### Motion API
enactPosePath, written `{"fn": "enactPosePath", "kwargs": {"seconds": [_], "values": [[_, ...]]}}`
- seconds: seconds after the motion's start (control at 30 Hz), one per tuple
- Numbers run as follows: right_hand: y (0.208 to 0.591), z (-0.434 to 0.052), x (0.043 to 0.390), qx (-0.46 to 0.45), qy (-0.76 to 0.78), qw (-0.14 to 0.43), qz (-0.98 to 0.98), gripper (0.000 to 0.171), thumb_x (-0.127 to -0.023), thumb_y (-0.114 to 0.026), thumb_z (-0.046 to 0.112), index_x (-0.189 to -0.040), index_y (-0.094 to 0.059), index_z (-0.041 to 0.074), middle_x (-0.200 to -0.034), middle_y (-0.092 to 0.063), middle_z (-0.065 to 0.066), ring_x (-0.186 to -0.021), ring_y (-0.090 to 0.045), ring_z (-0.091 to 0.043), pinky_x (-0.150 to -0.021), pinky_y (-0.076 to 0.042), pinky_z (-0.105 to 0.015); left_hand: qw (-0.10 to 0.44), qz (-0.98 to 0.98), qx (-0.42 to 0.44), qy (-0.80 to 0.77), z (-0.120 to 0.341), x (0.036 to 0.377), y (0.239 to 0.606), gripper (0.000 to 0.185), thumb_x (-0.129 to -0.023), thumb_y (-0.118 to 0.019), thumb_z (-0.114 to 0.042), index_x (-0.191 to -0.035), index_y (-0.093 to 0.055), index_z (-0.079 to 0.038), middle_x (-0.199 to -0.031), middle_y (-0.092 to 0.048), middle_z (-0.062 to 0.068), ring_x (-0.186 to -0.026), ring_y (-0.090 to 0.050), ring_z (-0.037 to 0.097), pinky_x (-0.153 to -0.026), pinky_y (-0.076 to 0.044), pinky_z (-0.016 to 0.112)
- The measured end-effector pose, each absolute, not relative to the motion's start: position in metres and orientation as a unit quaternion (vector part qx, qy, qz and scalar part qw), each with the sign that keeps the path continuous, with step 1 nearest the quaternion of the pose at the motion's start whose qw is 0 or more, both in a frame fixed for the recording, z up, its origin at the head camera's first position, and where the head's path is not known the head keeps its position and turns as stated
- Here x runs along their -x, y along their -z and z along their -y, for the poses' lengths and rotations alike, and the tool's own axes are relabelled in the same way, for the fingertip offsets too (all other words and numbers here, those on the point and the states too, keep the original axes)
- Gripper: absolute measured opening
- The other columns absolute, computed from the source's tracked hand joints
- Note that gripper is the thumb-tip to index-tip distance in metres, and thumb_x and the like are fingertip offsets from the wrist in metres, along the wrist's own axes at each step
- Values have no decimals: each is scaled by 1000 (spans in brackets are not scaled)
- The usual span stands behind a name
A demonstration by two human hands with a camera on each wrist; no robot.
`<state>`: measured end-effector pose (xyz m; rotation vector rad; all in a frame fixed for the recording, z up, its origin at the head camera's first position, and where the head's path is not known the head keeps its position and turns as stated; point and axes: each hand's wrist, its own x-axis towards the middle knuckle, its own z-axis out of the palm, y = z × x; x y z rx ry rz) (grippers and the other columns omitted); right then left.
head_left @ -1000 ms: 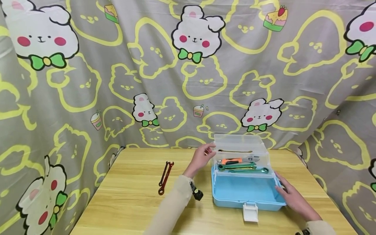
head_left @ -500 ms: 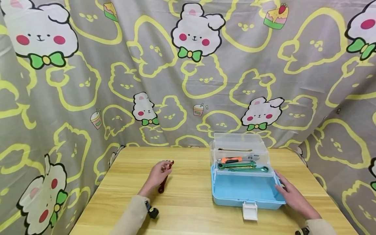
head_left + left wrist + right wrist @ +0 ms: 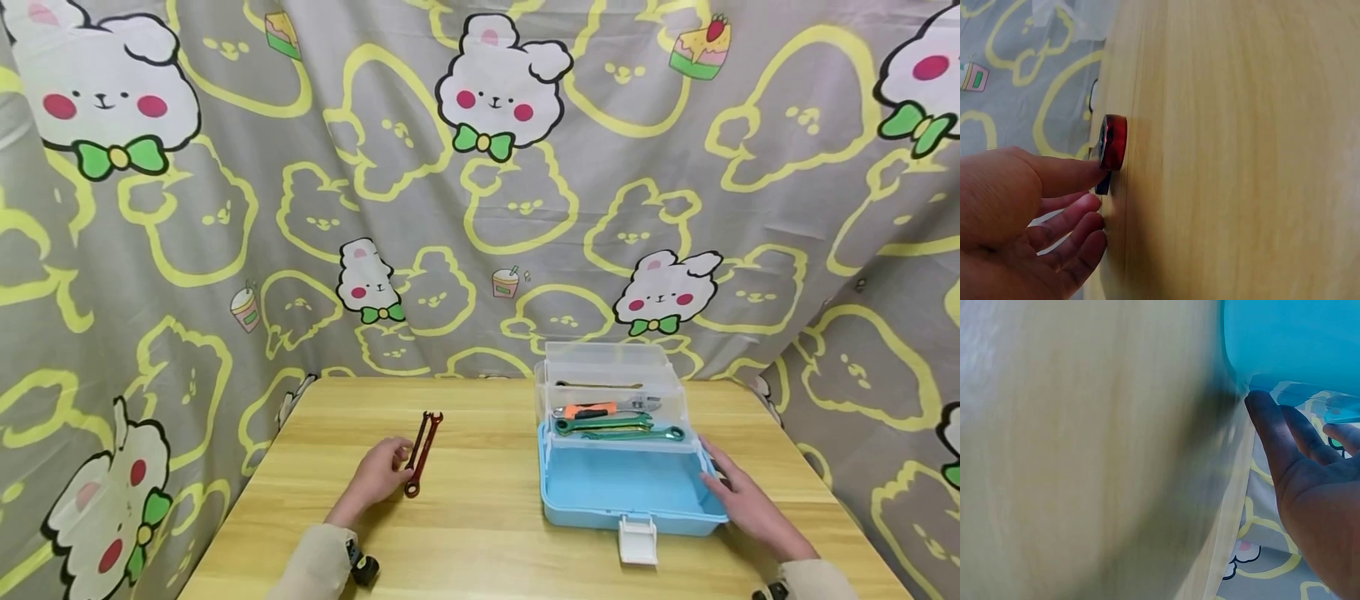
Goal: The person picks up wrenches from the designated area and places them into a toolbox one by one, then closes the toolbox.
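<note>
My left hand (image 3: 378,471) is at the lower left of two combination wrenches lying side by side on the table. Its thumb reaches the ring end of the red wrench (image 3: 425,454); the slimmer dark wrench (image 3: 418,440) lies just left of it. Seen from the left wrist, the thumb tip meets the red ring end and the other fingers (image 3: 1085,240) are loosely bent below. My right hand (image 3: 750,504) rests against the right side of a light blue toolbox (image 3: 637,521), fingers fairly straight; in the right wrist view a fingertip (image 3: 1259,403) is at the box's lower corner.
The toolbox's clear trays (image 3: 607,358) are raised at the back. They hold green wrenches (image 3: 607,427), an orange-handled adjustable wrench (image 3: 592,410) and a dark wrench (image 3: 600,385). A white latch (image 3: 637,540) hangs at the front. A patterned curtain (image 3: 480,208) surrounds the wooden table (image 3: 487,533).
My left hand has left the toolbox's left side, moved left over the wrenches' upper ends, then down to their ring ends. The right hand stays against the toolbox.
</note>
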<state>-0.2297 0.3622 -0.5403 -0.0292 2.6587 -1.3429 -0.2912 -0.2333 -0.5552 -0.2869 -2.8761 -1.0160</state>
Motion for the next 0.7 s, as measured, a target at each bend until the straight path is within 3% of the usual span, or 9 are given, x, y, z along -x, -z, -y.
{"fn": "enactPosePath", "kwargs": {"seconds": [0.23,0.5,0.7], "values": [[542,-361,231,4,447,88,-890,73,-112,-44,28,-167,1,12,-164,-2,-42,-146,-7,-67,-113,-16,-80,40,942,78,323,231,291,558,30,-88,-79,-2,-116,-69,2,-89,-65,4,-79,-57,14,-72,-50,33],[543,-362,232,4,447,87,-890,73,-112,-44,28,-167,1,12,-164,-3,-41,-147,-8,-67,-114,-18,-79,78,944,77,313,237,291,557,19,-93,-70,2,-110,-68,9,-93,-65,12,-87,-60,23,-77,-54,41],[544,-363,232,9,447,82,-891,73,-112,-46,28,-167,-1,10,-164,-2,-41,-147,-7,-67,-114,-16,-80,16,881,6,473,244,292,551,20,-95,-66,4,-115,-70,10,-100,-69,15,-90,-64,21,-74,-54,31]]}}
